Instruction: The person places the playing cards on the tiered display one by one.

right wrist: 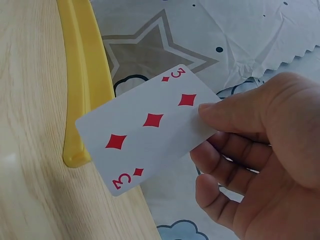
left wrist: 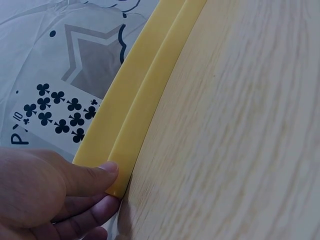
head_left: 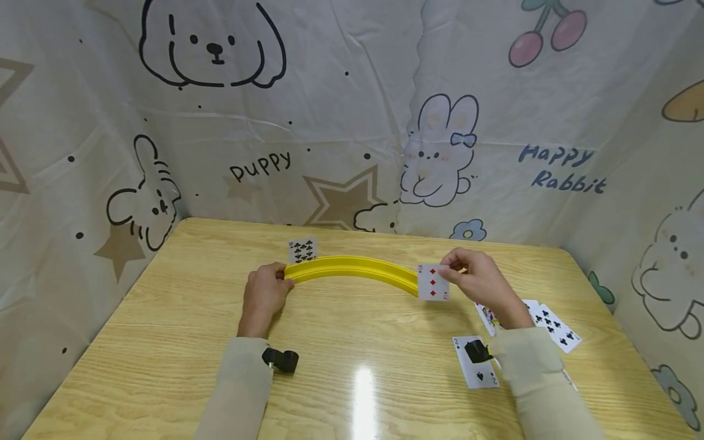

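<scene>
A curved yellow card holder (head_left: 352,266) stands across the middle of the table. My left hand (head_left: 265,296) grips its left end, thumb on the front face and fingers behind and below. Behind that end a ten of clubs (head_left: 302,249) stands upright, its lower part hidden by the holder. Between thumb and fingers my right hand (head_left: 478,278) pinches a three of diamonds (right wrist: 152,122) by its edge. In the head view this card overlaps the holder's right end; whether they touch I cannot tell.
Face up on the right side of the table lie a two of spades (head_left: 475,363), a clubs card (head_left: 557,328) and a picture card (head_left: 486,318), partly covered by my right forearm. A patterned curtain (head_left: 352,122) hangs behind the table (head_left: 165,342).
</scene>
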A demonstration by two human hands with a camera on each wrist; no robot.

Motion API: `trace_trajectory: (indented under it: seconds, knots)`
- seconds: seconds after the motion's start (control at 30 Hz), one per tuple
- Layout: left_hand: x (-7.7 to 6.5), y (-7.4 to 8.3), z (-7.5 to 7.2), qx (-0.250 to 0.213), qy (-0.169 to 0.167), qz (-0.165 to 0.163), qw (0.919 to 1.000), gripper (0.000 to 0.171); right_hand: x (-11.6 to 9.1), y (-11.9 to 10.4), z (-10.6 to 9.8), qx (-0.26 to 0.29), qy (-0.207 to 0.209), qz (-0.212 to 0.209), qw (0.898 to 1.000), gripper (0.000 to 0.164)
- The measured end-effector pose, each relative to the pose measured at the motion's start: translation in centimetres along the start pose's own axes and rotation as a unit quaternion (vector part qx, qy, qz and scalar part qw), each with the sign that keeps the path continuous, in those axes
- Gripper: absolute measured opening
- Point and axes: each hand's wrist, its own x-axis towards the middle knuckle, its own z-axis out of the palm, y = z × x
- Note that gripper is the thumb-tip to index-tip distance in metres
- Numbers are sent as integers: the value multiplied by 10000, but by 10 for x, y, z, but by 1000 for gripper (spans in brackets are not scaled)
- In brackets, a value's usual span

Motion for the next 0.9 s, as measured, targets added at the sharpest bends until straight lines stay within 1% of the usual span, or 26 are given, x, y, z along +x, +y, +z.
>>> trace_trajectory:
  seconds: [0.27,0.57,0.9]
  knots:
    - [0,1,0,-7,22,-11,10000,42,4,-6,3,152,40,-34,9999,7]
    - [-1,-1,0,-37,9,-3,10000,42,10,-10,13,299,136,-70,9994,5]
    - [0,-1,0,-49,22,91,9999,40,15,-17,19,443,183,-339,9983,6]
